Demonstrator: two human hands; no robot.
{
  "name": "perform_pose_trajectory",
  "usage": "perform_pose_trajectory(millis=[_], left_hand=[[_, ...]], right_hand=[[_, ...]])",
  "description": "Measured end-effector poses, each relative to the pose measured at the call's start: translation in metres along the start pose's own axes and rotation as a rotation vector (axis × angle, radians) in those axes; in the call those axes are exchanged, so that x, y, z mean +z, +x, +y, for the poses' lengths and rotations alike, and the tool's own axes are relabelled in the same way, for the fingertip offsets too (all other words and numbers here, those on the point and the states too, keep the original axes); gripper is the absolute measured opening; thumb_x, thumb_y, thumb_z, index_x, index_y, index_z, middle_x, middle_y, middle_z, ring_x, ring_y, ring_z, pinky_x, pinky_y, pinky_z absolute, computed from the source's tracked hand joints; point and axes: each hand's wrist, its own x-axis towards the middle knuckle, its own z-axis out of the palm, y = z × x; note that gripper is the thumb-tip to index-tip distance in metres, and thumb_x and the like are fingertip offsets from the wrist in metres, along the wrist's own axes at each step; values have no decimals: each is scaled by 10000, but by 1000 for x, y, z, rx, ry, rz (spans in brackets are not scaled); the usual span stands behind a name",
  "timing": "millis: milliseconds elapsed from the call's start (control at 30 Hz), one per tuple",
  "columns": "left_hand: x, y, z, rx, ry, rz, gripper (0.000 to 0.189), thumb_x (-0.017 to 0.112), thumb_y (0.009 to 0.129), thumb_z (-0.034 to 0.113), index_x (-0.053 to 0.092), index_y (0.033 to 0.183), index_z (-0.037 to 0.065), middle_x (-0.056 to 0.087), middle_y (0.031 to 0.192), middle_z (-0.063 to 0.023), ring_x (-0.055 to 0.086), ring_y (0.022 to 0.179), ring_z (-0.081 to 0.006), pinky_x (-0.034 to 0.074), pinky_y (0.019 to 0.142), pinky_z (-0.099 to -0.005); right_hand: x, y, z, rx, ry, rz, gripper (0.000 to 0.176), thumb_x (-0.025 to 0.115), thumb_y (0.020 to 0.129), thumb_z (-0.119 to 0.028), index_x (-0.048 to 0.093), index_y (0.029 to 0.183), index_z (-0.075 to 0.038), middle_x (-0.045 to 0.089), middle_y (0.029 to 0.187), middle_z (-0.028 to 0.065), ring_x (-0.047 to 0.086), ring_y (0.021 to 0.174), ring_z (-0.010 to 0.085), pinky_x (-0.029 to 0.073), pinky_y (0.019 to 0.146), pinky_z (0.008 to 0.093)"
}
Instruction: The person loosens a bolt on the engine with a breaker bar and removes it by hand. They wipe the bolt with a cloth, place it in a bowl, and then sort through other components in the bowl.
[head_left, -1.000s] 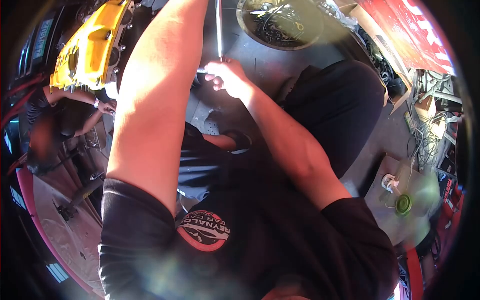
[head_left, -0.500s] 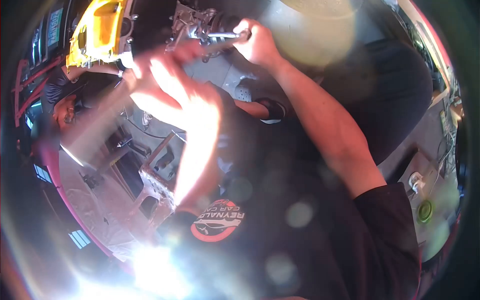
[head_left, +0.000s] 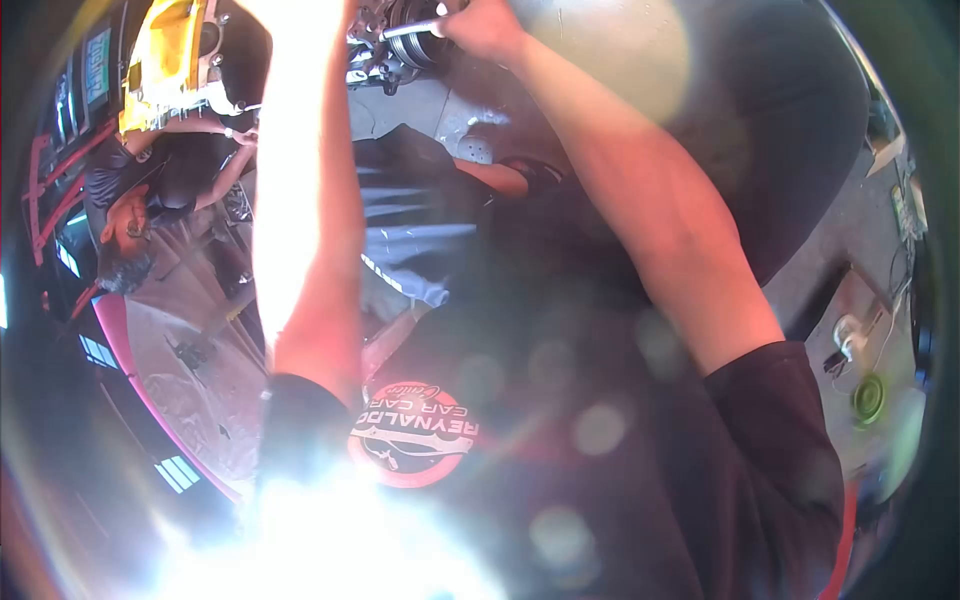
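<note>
My right hand [head_left: 482, 30] is closed around the end of a shiny metal bar or tool [head_left: 410, 31] near the top edge. The bar reaches left across a dark, ribbed round part [head_left: 412, 48] of a metal mechanical assembly [head_left: 374, 70]. My left forearm [head_left: 310, 170], strongly overexposed, stretches up to the top edge. Only the base of my left hand [head_left: 298, 8] shows there; its fingers are cut off by the frame, so what it holds is hidden. To its left is a yellow part [head_left: 165, 60] with metal pieces beside it.
A co-worker [head_left: 130, 225] is at the left, with hands near the yellow part. Another person's dark clothing [head_left: 410, 190] and arm [head_left: 490, 175] lie between my arms. A pink-edged panel [head_left: 150, 400] curves at lower left. A green round object [head_left: 868, 400] is at right.
My left arm has swung upward, carrying its hand mostly beyond the top edge; the blurred long object near it no longer shows. My right hand and the metal bar sit higher in view.
</note>
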Motion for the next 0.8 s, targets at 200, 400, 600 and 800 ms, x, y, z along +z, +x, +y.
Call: perform_pose_trajectory(millis=[200, 400, 600, 800], left_hand=[[-15, -188, 36, -310, -610, 713, 224, 541, 977, 237, 445, 1037, 44, 636, 928, -258, 652, 857, -365, 534, 839, -490], [-14, -84, 15, -1, 129, 332, 158, 544, 861, 190, 632, 853, 59, 688, 777, -47, 619, 642, -219, 511, 637, -335], [60, 72, 1, -722, -53, 115, 314, 384, 942, 240, 600, 1054, 41, 698, 964, -180, 683, 897, -344, 527, 815, -464], [13, -47, 32, -299, -66, 447, 261, 626, 882, 201, 490, 974, -1, 642, 757, -180, 656, 701, -354, 521, 602, -438]], right_hand=[[-2, 4, 14, -607, -274, -37, 217, 673, 708, -28, 646, 921, -60, 647, 909, 131, 646, 842, 275, 508, 745, 375], [5, 14, 32, -418, 167, -195, 162, 711, 750, 13, 606, 866, -25, 629, 787, 23, 584, 748, 103, 489, 672, 265], [-10, 33, 28, -119, 372, -397, 189, 665, 750, 57, 582, 889, -41, 610, 830, 62, 599, 732, 159, 495, 669, 289], [-12, 47, 34, -33, 382, -452, 205, 651, 747, 68, 624, 914, -47, 595, 867, 67, 607, 759, 185, 501, 704, 308]])
